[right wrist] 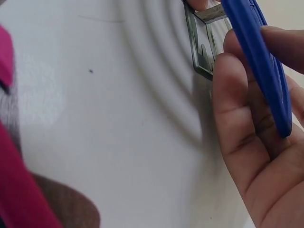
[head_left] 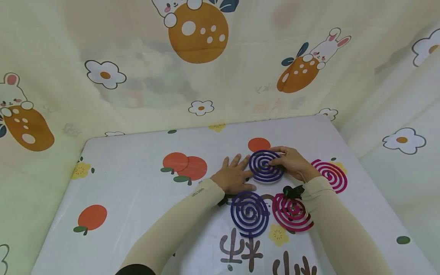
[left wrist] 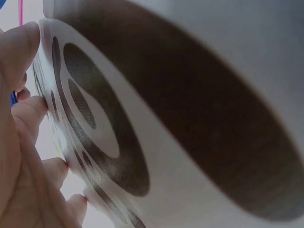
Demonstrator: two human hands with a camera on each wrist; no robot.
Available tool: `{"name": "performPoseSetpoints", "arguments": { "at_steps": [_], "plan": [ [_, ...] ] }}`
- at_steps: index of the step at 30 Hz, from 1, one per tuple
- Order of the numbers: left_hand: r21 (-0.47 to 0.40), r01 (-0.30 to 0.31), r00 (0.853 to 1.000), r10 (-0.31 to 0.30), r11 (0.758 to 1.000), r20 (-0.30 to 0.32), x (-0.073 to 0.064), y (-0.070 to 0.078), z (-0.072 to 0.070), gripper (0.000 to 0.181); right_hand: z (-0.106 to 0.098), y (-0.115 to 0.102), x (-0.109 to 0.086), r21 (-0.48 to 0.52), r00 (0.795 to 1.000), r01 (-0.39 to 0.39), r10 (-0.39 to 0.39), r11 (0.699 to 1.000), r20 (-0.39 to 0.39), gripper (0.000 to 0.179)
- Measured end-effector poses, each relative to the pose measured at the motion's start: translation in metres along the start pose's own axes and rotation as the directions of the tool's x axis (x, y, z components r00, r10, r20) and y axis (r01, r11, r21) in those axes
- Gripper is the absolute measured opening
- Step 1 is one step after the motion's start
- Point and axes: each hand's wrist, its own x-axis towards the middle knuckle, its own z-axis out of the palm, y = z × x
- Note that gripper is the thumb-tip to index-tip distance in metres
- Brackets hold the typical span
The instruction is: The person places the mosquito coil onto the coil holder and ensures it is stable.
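Note:
My right hand pinches a blue mosquito coil by its right side, thumb on top and fingers underneath. In the right wrist view the coil stands tilted above the table, beside a small metal stand. A fingertip touches that stand at the top of the view. My left hand lies with spread fingers on the table, just left of the held coil. Its fingertips press on the printed cloth. Closer to me, a second blue coil and a pink coil lie side by side.
Another pink coil lies to the right, beyond my right wrist. A white cloth printed with fruit, flowers and characters covers the table. Behind the table's back edge hangs a cream curtain with rabbit prints.

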Motion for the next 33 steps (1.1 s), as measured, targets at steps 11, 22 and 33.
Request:
{"name": "performPoseSetpoints", "arguments": {
  "at_steps": [11,22,33],
  "plan": [
    [-0.045,0.1,0.992,-0.103,0.994,-0.072,0.005,-0.006,0.002,0.084,-0.006,0.0,-0.004,-0.098,1.0,0.013,-0.014,0.995,-0.012,0.068],
    [-0.177,0.072,0.986,-0.097,0.982,-0.138,0.008,-0.008,0.0,0.095,-0.013,-0.006,-0.017,-0.342,0.999,0.028,-0.033,0.939,-0.011,0.077],
    [-0.164,0.074,0.984,-0.099,0.984,-0.148,0.013,-0.003,0.0,0.095,-0.014,-0.005,-0.022,-0.456,0.997,0.072,-0.069,0.887,0.023,0.087]
  ]
}}
